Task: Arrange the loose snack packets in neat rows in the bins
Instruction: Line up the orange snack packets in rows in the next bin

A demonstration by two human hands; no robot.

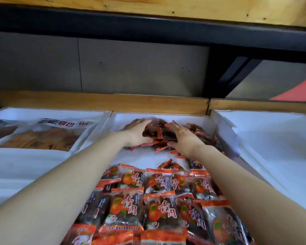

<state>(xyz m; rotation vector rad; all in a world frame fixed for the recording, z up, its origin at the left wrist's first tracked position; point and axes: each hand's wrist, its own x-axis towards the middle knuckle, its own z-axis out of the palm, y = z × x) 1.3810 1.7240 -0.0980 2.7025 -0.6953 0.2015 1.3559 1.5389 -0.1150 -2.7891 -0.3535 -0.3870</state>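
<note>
The middle white bin (187,119) holds small dark snack packets with orange-red ends. Near me several packets (154,195) lie flat in rows, labels up. At the bin's far end lies a loose heap of the same packets (159,133). My left hand (136,133) presses the heap's left side with its fingers curved round the packets. My right hand (182,137) presses the right side, fingers stretched forward over the pile. The heap is squeezed between both hands. More loose packets (200,131) spread to the right behind my right hand.
The left white bin (48,112) holds large clear bags of brown crisps (42,138). The right white bin (265,131) shows only its white lining. A wooden back rail (102,103) runs behind the bins, under a grey wall and a wooden shelf.
</note>
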